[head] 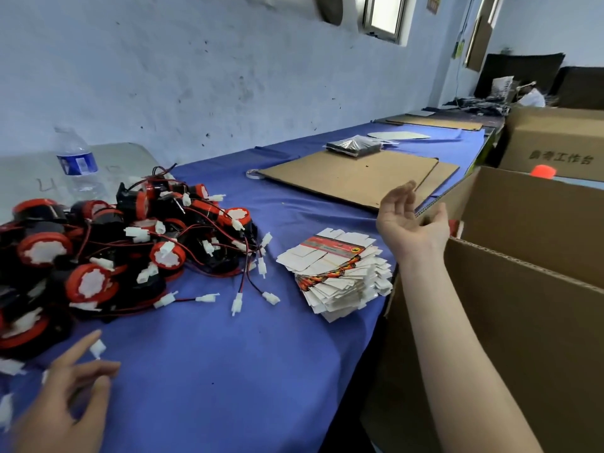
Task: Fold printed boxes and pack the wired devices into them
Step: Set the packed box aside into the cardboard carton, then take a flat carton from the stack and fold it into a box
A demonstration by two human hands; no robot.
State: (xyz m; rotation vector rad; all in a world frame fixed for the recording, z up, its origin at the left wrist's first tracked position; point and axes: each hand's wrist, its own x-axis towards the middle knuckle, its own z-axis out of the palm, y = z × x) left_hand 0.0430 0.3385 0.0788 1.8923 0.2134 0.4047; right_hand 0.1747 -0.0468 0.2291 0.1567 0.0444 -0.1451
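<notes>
– Starting nearest the camera, what are the hands doing?
– The left hand [62, 403] hovers low over the blue-covered worktop [228, 371] at the near left. Its fingers are spread and relaxed and hold nothing, and the forefinger points at a loose white connector [97, 348] just beyond it. The right hand [411, 223] is raised at mid-right, palm up, fingers loosely curled, also empty. It is by the flap of a large open cardboard carton [523, 305] that stands against the worktop's right side.
– And the things to be packed?
– The wired devices [114, 243] are black and red discs with red and black leads ending in white plugs. They lie in a tangled pile on the left of the worktop. The printed boxes [340, 273] are unfolded, in a fanned flat stack near the right edge, just left of the right wrist.
– What lies beyond?
– A water bottle [76, 161] stands behind the pile, by the wall. Farther along, a brown cardboard sheet [353, 178] lies flat, with a tape roll [251, 173] at its left corner and a dark wrapped packet [354, 146] at its far edge.
</notes>
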